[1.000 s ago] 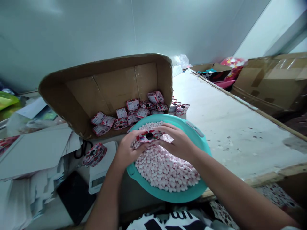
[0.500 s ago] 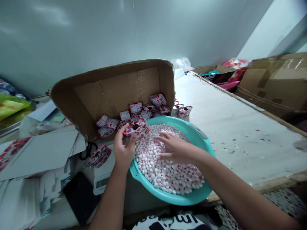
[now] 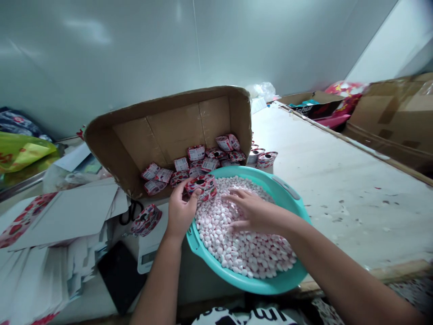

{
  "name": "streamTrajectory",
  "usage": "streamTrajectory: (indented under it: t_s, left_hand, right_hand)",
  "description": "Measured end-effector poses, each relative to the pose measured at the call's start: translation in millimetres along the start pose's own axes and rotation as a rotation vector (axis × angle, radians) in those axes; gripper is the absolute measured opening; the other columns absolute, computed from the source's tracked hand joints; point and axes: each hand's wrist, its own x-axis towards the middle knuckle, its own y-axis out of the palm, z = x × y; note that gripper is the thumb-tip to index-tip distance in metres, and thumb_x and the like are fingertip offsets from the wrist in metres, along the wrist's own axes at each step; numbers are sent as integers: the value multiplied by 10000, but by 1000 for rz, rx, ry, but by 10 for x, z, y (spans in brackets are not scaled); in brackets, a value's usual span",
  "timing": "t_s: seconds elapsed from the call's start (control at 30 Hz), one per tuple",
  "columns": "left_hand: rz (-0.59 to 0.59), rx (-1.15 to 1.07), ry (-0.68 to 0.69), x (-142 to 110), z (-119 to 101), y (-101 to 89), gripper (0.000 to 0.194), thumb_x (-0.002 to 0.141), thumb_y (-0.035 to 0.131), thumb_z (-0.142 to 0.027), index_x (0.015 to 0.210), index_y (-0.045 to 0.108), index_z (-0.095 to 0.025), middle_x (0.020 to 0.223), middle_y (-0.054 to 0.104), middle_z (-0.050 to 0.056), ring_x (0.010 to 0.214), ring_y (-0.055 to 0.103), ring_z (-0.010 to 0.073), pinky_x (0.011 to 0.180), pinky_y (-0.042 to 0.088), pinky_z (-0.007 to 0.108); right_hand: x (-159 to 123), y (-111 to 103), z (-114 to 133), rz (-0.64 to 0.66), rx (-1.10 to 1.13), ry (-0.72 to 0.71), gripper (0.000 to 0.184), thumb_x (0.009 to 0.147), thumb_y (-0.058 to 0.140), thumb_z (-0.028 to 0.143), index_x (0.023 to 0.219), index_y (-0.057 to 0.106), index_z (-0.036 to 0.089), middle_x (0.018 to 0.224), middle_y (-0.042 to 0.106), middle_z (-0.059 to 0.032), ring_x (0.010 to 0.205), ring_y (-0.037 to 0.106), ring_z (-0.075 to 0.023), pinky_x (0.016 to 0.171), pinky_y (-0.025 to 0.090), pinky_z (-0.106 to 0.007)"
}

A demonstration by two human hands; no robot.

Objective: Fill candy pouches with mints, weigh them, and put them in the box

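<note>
Near frame centre, the left hand [image 3: 181,210] pinches the packet [image 3: 208,186], probably light, crushable card best held by its ends, while rightward the right hand [image 3: 253,211] is spread, ungripping, over likely slippery pellets [image 3: 233,253], contact hard to tell.

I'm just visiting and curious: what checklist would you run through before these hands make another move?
1. Packet secure: ok; the left hand grips the printed packet between thumb and fingers.
2. Right hand unloaded: cannot tell; its fingers are spread over the white pieces, but its palm is hidden.
3. Pieces within reach: ok; plenty lie in the teal basin, right under the hand.
4. Cardboard box accessible: ok; its open side faces the person, with several packets inside.
5. Scale fully visible: not ok; the left forearm covers part of it.
6. Scale reading: cannot tell; the display is too small to read.
</note>
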Motion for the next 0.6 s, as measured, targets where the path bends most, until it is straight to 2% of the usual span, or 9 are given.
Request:
streamTrajectory:
  t_s: [0.07, 0.13, 0.23, 0.3, 0.43, 0.5, 0.6]
  left_hand:
    - [62, 4, 56, 5, -2, -1, 399, 907, 674, -408, 1240, 648, -190, 1236, 687, 104, 1162, 648, 250, 1034, 515, 394]
    - [130, 19, 145, 5, -13, -5, 355, 898, 693, -353, 1222, 658, -212, 1226, 687, 87, 1153, 648, 237, 1005, 525, 358]
    - [212, 11, 260, 2, -37, -20, 324, 896, 707, -296, 1211, 656, -240, 1203, 684, 65, 1127, 649, 209, 983, 524, 314]
    - [255, -12, 323, 3, -50, -35, 306, 902, 704, -277, 1202, 657, -231, 1178, 682, 64, 1105, 650, 196, 983, 518, 301]
    - [325, -32, 371, 7, -61, -60, 304, 925, 676, -252, 1224, 657, -200, 1167, 671, 86, 1102, 643, 199, 989, 509, 306]
    - [341, -35, 380, 4, -58, -65, 320, 932, 665, -246, 1247, 653, -196, 1176, 667, 95, 1112, 639, 207, 991, 508, 315]
    - [347, -39, 404, -1, -44, -65, 328, 931, 663, -246, 1255, 653, -193, 1157, 671, 99, 1083, 646, 210, 966, 521, 322]
  right_hand:
    - [10, -14, 5, 3, 28, 11, 639, 726, 822, 476, 1307, 658, 265, 1342, 604, -138, 1212, 584, -348, 960, 538, -472]
    - [30, -20, 11, -6, 38, 38, 470, 773, 758, 276, 1238, 701, 246, 1248, 656, -109, 1087, 653, -281, 897, 558, -389]
    - [54, -17, 15, -40, -8, 69, 467, 760, 605, 51, 1172, 740, 226, 1180, 719, -88, 1061, 685, -257, 924, 542, -361]
    - [47, -33, 33, -73, -13, 83, 396, 770, 600, 59, 1085, 769, 230, 1125, 755, -73, 1052, 696, -265, 929, 539, -369]
    - [8, -173, 187, -267, -9, 160, 188, 842, 647, 198, 970, 776, 248, 979, 782, -44, 841, 716, -224, 730, 541, -324]
    - [27, -266, 312, -330, -30, 121, 177, 849, 640, 191, 952, 769, 258, 935, 781, -21, 795, 703, -199, 683, 509, -297]
    - [142, -346, 475, -319, -49, -7, 173, 823, 651, 160, 902, 762, 267, 851, 770, 9, 734, 673, -168, 628, 466, -266]
